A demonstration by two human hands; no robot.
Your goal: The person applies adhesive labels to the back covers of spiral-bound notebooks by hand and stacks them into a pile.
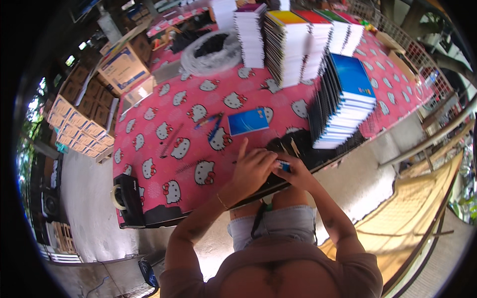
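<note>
My left hand (256,168) and my right hand (295,174) meet at the near edge of the table. A small blue-and-white thing (283,166) shows between them, mostly covered by the fingers; its kind cannot be made out. My right hand is closed around it. The fingers of my left hand bend over its left end, with one finger sticking up. Just beyond my hands lies a blue booklet (248,122). Left of it are a blue pen-like tool (215,128) and another slim tool (206,120). Loose dark spiral coils (172,141) lie further left.
A tall stack of blue spiral notebooks (343,109) stands to the right. Stacks with yellow (288,54), red and green covers are behind it. A roll of clear plastic (211,57) lies at the back. A tape dispenser (128,198) sits at the near left corner; cardboard boxes (84,114) stand beyond.
</note>
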